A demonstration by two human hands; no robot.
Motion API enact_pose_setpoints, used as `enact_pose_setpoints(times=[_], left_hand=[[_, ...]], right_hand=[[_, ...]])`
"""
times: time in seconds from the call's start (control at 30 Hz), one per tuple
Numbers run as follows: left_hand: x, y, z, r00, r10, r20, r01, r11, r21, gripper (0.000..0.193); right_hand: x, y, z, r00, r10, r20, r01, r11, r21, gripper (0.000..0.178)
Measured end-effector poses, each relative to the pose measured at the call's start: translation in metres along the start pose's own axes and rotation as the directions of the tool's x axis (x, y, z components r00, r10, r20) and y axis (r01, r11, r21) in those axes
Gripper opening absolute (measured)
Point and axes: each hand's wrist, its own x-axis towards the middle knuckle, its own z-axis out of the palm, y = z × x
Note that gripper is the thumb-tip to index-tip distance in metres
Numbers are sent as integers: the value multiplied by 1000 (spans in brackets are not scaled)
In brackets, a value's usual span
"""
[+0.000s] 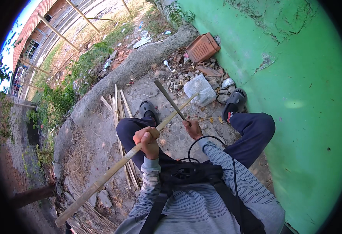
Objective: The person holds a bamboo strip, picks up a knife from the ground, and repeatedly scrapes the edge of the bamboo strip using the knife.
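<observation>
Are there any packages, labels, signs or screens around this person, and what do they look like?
No signs, labels or screens show.
White bag: lumpy plastic sack on the ground beside the green wall, at the far tip of the bamboo pole.
Litter scraps: pale, flat, by the far curb; kind unclear.

A green wall [295, 78] stands tall. A red tile [203, 47] leans near its foot. A white rock [199, 90] lies just beside it, among small stones [178, 80].
</observation>
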Motion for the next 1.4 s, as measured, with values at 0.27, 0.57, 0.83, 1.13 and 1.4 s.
enact_pose_setpoints(times=[0.27, 0.57, 0.83, 1.13, 1.4], left_hand=[[-4, -9, -3, 999, -4, 37, 4, 1000, -1, 41], [19, -11, -4, 1000, -17, -9, 17, 1000, -13, 43], [43, -17, -5, 988, -126, -93, 118, 989, -90, 41], [52, -9, 7, 989, -102, -106, 103, 995, 4, 41], [54, -20, 23, 988, -140, -60, 135, 988, -77, 41]], right_hand=[[15, 90, -32, 904, 348, -249, -372, 927, -55, 75], [15, 38, -18, 985, 85, -152, -107, 984, -145, 75], [34, 115, -57, 851, 507, -139, -512, 859, -3, 69], [25, 55, -46, 954, 249, -165, -277, 945, -175, 76], [38, 129, -99, 821, 553, -140, -543, 833, 103, 73]])
